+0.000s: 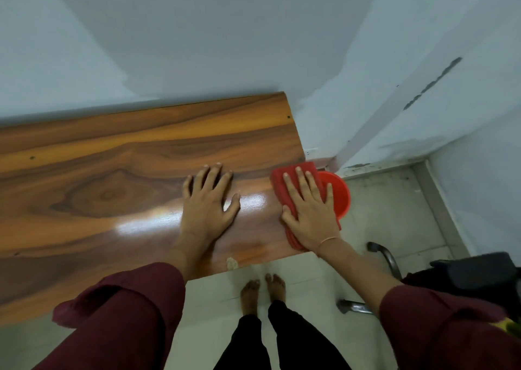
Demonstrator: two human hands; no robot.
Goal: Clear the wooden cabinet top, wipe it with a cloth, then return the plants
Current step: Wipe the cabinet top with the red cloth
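Glossy brown wooden worktop [112,178] is bare; my right hand [310,214] presses the folded red cloth [282,183] flat at its right end, left hand [208,200] splayed empty. I'd wipe leftward in overlapping passes.

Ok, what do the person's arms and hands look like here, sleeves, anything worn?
Both hands are bare, no gloves. The left hand has nothing on its wrist; the right hand wears a thin thread at the wrist. Both arms have loose maroon sleeves ending mid-forearm.

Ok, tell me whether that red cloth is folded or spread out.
Folded. The red cloth shows stacked layers along its near edge, pressed flat under the right hand at the cabinet top's end.
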